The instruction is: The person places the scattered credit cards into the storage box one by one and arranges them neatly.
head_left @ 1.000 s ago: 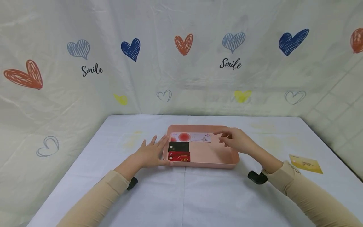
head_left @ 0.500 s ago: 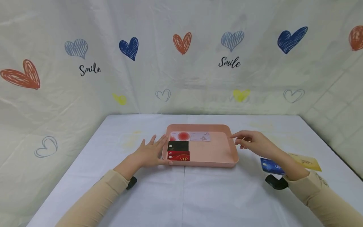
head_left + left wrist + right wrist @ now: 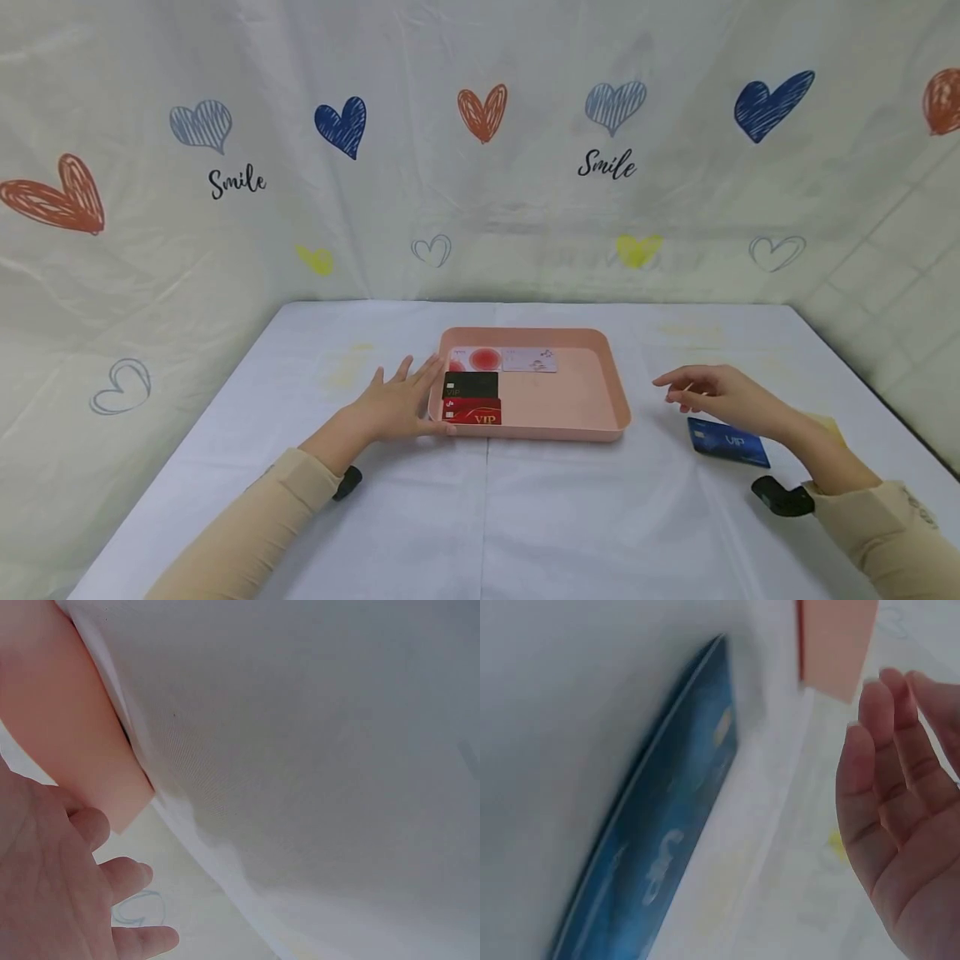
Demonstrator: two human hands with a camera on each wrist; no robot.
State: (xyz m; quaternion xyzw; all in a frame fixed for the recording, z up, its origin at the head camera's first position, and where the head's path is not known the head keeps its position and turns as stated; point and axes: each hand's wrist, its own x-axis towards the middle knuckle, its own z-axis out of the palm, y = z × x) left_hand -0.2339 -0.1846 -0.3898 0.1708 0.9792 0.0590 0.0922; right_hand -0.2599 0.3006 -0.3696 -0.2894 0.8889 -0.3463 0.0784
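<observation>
A pink tray (image 3: 562, 404) lies on the white-covered table. My left hand (image 3: 393, 408) rests with spread fingers against the tray's left side; the left wrist view shows that hand (image 3: 52, 877) beside the pink wall (image 3: 75, 712). Inside the tray are a white card with red circles (image 3: 475, 359), a pale card (image 3: 529, 360), a dark green card (image 3: 471, 385) and a red VIP card (image 3: 472, 412). Right of the tray, my right hand (image 3: 723, 393) hovers with loosely bent fingers, holding nothing. Just below it a blue VIP card (image 3: 729, 442) lies on the table, seen large in the right wrist view.
A gold card (image 3: 831, 427) lies further right, mostly hidden behind my right forearm. The white table (image 3: 562, 517) meets a light curtain (image 3: 547, 183) printed with hearts at the back and sides. Each wrist carries a black camera mount (image 3: 782, 497).
My right hand has moved right, from over the tray to above the blue card, which has come into view as the arm shifted. The left hand stays at the tray.
</observation>
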